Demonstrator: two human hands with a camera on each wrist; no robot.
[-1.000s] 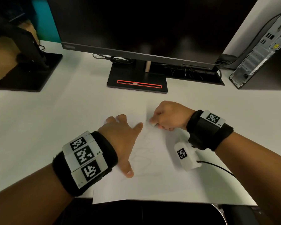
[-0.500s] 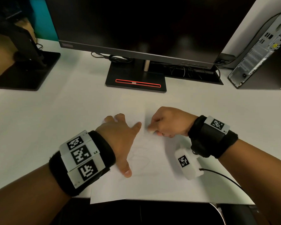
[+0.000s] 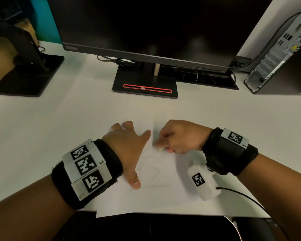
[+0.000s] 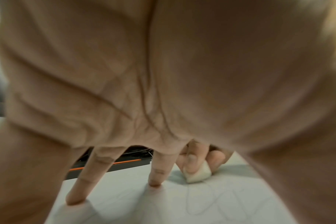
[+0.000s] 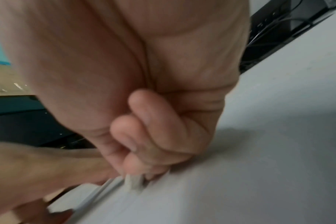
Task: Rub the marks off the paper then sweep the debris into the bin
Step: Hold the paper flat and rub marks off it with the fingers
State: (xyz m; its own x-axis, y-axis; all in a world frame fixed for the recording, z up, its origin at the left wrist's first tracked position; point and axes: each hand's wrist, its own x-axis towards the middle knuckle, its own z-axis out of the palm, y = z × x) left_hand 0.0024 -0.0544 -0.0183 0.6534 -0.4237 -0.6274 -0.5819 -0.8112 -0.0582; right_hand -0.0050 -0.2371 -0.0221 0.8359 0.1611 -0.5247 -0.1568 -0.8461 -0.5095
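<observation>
Right hand (image 3: pixel 179 136) has slid nearer along the paper (image 3: pixel 163 197), its grip pinching the white eraser (image 4: pixel 197 174) onto faint pencil marks (image 3: pixel 151 164). Left hand (image 3: pixel 129 146) lies flat, fingers spread, pinning the sheet on the table (image 3: pixel 59 127).

— Where's the paper (image 3: pixel 163 197)?
— On the surface (image 3: pixel 42 127), at its near edge, in front of the monitor stand (image 3: pixel 145 84).
— And the hands?
— Left hand (image 3: pixel 127 150) on the sheet's left part; right hand (image 3: pixel 179 136) beside it, with the eraser (image 3: pixel 159 149) touching the sheet.
— Further right?
— A computer tower (image 3: pixel 276 54), at the back.
</observation>
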